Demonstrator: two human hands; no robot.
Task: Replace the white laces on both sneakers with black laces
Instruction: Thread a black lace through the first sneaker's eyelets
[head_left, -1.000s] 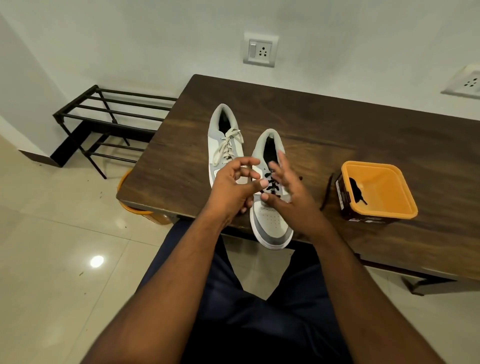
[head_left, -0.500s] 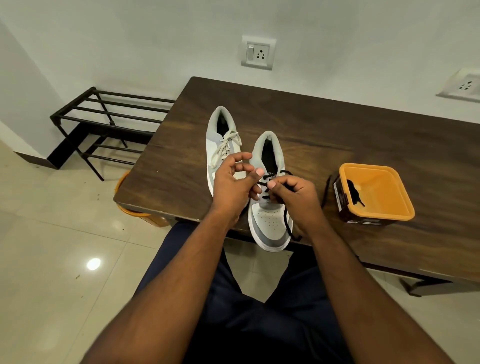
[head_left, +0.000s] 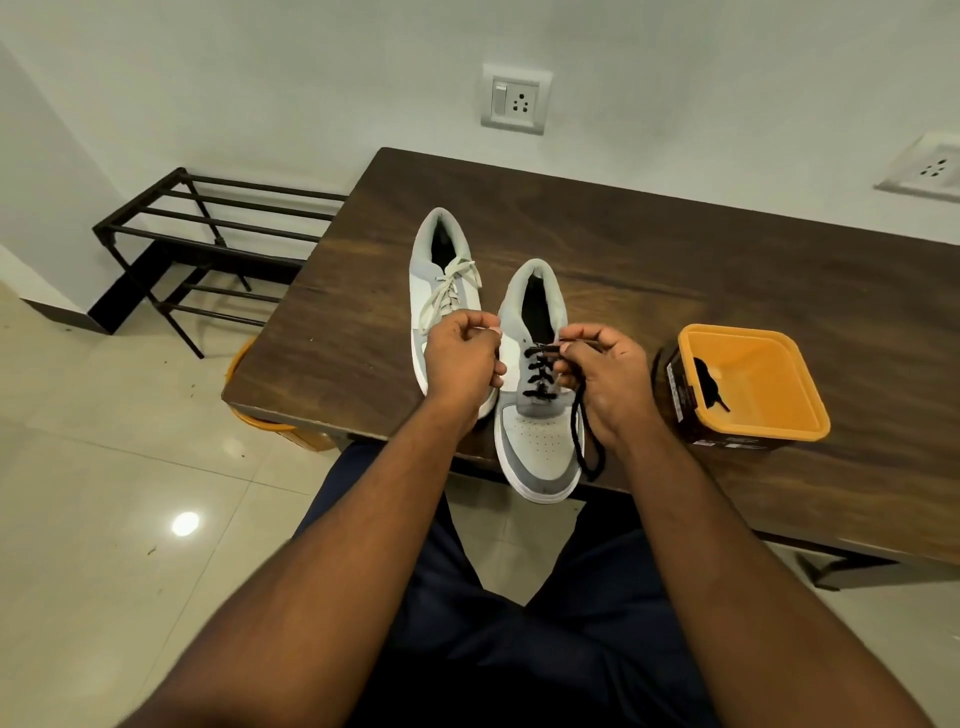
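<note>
Two sneakers lie side by side on the dark wooden table (head_left: 675, 270), toes toward the person. The right hand (head_left: 608, 379) curls over the right sneaker (head_left: 540, 436), its fingertips pinching the black lace (head_left: 537, 371) near the upper eyelets; the lace is crossed through the lower rows just left of that hand, and a loose length hangs below the palm, looping down past the toe edge. The left hand (head_left: 462, 358) is closed in a loose fist with thumb and fingertips pressed together, and whether it pinches the other lace end cannot be told. That fist covers the front half of the left sneaker (head_left: 441, 270), whose white lace (head_left: 447, 291) shows tied just beyond the knuckles. The right sneaker's toe juts past the near table edge, between the two forearms. Well to the right of the right hand stands an orange tub (head_left: 753, 384) with a dark lace piece inside it. Far beyond the left hand, a black metal shoe rack (head_left: 208, 244) stands on the tiled floor against the wall, and a wall socket (head_left: 514, 98) is set above the table
</note>
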